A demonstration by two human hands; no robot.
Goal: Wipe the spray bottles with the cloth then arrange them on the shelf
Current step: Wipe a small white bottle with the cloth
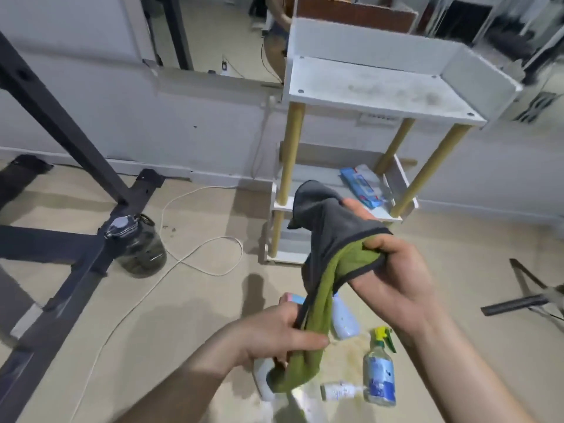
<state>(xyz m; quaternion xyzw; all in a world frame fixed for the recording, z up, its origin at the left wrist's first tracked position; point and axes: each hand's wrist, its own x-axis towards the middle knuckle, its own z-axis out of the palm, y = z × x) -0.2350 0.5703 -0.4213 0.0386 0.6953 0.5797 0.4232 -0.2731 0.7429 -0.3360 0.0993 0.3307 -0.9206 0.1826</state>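
Head view: both hands are up in the middle, one cloth strung between them, bottles down on the floor!
Left hand [274,334]: fingers and thumb curled tight round the green lower end of the cloth, which hangs out below the fist.
Right hand [396,279]: higher up, thumb pinching the dark-trimmed edge; the grey side is draped over its fingers, and one fingertip peeks out on the far side.
Cloth [332,233]: grey on one face, green on the other, twisted into a band between the two hands.
Trigger bottle [379,370]: upright on the floor below the right wrist, clear body, yellow-green sprayer, blue label.
Small white bottle [338,391]: lying on its side just left of the trigger bottle, near the cloth's hanging end.
Pale blue bottle [345,319]: on the floor between the two hands, partly behind the cloth.
Pink-topped bottle [293,299]: only its tip shows, just above the left hand's knuckles.
Writing: every label is too blurred to read, and no brand can be made out.
Shelf [381,96]: white boards on wooden legs, beyond the right hand; top tier dusty, blue packet [360,186] on the tier just past the fingertips.
Glass jar [139,245]: well out past the left hand, beside a black metal frame [61,123], white cable [195,264] looping nearby.
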